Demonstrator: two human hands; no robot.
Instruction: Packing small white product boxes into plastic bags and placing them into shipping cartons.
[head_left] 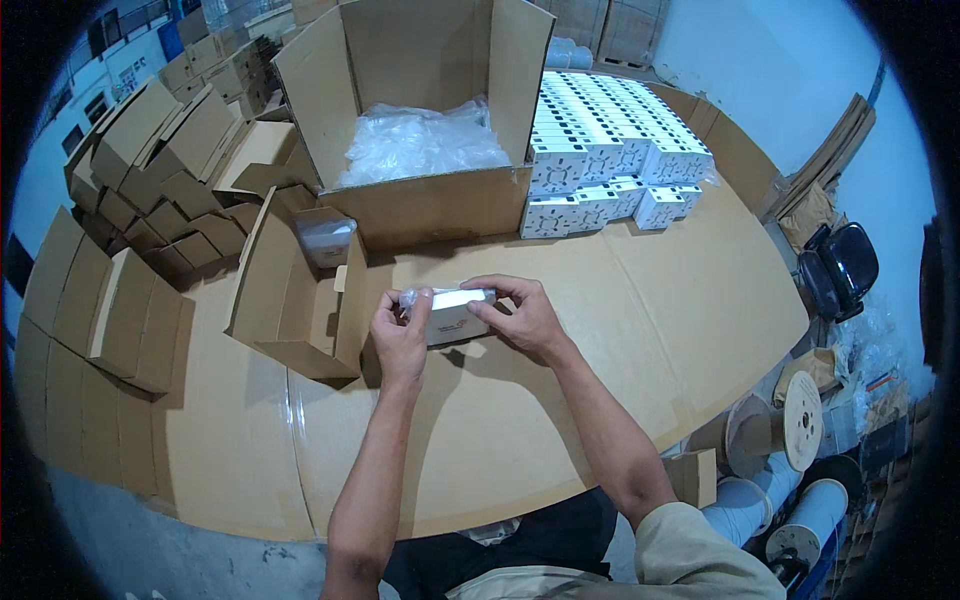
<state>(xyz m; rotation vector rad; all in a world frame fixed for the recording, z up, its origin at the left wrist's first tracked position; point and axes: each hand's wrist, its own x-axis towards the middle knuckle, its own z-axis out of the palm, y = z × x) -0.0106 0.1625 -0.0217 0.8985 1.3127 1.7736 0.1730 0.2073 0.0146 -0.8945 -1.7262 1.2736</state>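
Between both hands, just over the cardboard-covered table [640, 350], is a small white box [453, 327] with clear plastic wrap about its upper part. My left hand [402, 335] is closed on its left end, thumb along the side. The right end is pinched by my right hand [522, 315], thumb on the front face. To the left of my hands an open brown carton [290, 300] holds a plastic-wrapped white box [327, 242] at its far end. Behind them a large open carton [440, 208] contains a heap of clear plastic bags [425, 140].
Stacked white boxes with black markings [610, 140] stand at the back right. Folded brown cartons [170, 150] pile up at the far left, with more cartons [95, 350] along the left edge. Cable reels [800, 420] and a black chair [840, 265] are beyond the table's right side.
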